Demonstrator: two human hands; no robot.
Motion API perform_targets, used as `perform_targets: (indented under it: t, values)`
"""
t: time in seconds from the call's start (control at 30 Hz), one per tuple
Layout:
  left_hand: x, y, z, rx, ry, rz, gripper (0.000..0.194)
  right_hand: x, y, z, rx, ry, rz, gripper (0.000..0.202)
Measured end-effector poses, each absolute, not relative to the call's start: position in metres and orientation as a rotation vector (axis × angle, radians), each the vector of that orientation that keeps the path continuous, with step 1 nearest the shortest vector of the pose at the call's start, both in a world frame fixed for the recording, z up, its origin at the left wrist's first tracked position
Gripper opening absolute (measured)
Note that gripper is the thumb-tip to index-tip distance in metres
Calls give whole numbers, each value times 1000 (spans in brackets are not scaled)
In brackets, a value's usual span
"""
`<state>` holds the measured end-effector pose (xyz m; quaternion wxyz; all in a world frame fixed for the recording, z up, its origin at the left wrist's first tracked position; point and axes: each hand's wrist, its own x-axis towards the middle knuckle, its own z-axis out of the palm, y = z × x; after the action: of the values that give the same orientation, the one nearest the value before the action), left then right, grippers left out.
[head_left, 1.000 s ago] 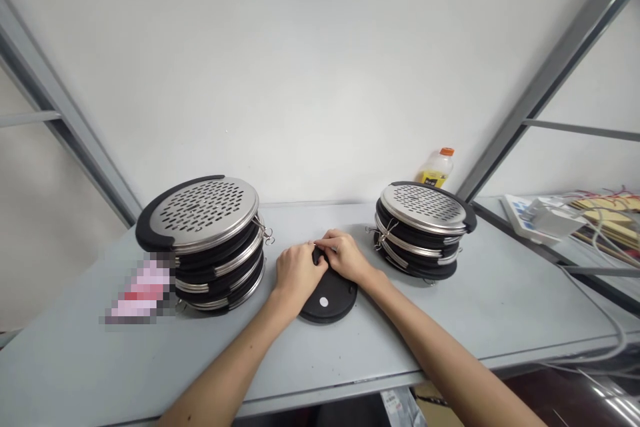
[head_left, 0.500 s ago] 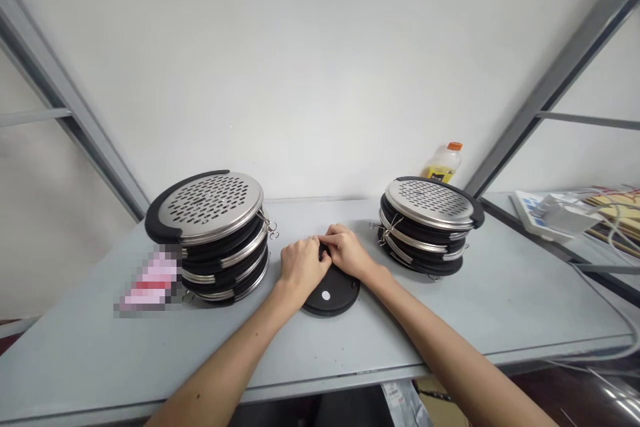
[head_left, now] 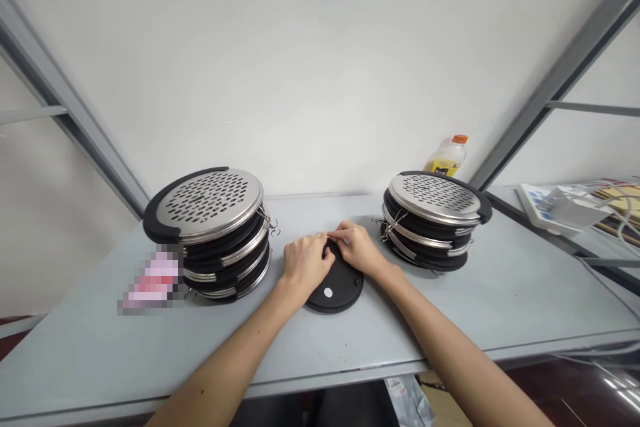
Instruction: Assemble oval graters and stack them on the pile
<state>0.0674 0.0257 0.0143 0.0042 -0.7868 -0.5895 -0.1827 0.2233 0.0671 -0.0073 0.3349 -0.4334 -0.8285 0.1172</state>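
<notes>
A flat black round disc (head_left: 340, 290) with a white dot lies on the grey table between two stacks. My left hand (head_left: 306, 263) is closed on the disc's far left edge, its fingers curled over the rim and its thumb bent on top. Across from it, my right hand (head_left: 357, 248) grips the far right edge, with the index finger stretched towards the left hand's knuckles. Both hands meet at the far rim, and what lies under the fingertips is hidden.
A taller stack of black-rimmed round pieces (head_left: 213, 203), topped by a perforated metal plate, stands left; a similar stack (head_left: 435, 197) stands right. Wire clips stick out from both. Behind the right one is an orange-capped bottle (head_left: 447, 157). Shelf posts (head_left: 555, 83) flank the grey table (head_left: 500, 307).
The view has shifted slightly. Both hands stay at the disc's far edge, with only small finger movement; the disc and the stacks keep their places.
</notes>
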Motion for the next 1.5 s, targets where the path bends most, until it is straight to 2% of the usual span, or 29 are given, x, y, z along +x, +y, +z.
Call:
perform_targets:
  t: [0.1, 0.23, 0.37, 0.43, 0.53, 0.6, 0.83, 0.9, 1.03, 1.17, 1.3, 1.5]
  values:
    - [66, 25, 13, -2454, -1837, -629, 21, 228, 70, -3, -1165, -2099, 414, 27]
    - [62, 30, 10, -2451, -1776, -961, 40, 232, 74, -2, -1203, -2057, 484, 28]
    - [45, 27, 19, -2619, -1524, -1213, 39, 234, 76, -6, -1168, -2033, 408, 29]
    - [30, 18, 27, -2822, -1329, -1105, 46, 234, 75, -8, -1146, -2039, 375, 30]
    - [6, 1, 30, -3078, -1031, -728, 83, 232, 75, -11, -1121, -2068, 359, 32]
    - [-5, -5, 24, -3141, -978, -576, 96, 229, 74, -10, -1117, -2081, 367, 32]
    - [-8, 0, 1, -3188, -1042, -650, 65, 228, 57, 19, -1014, -2093, 512, 33]
    - [-7, 1, 1, -3193, -1092, -828, 59, 234, 46, 29, -869, -2120, 627, 35]
    - [-7, -1, 5, -3157, -1174, -1368, 45, 246, 23, 33, -738, -2089, 684, 57]
    - [-6, -3, 8, -3071, -1175, -1557, 42, 245, 15, 20, -828, -1887, 677, 26]
    - [-7, -7, 9, -2884, -1159, -1538, 57, 238, 20, 11, -916, -1597, 882, 28]
    - [-9, -18, 19, -2752, -789, -1091, 61, 242, 25, 12, -859, -1102, 1426, 33]
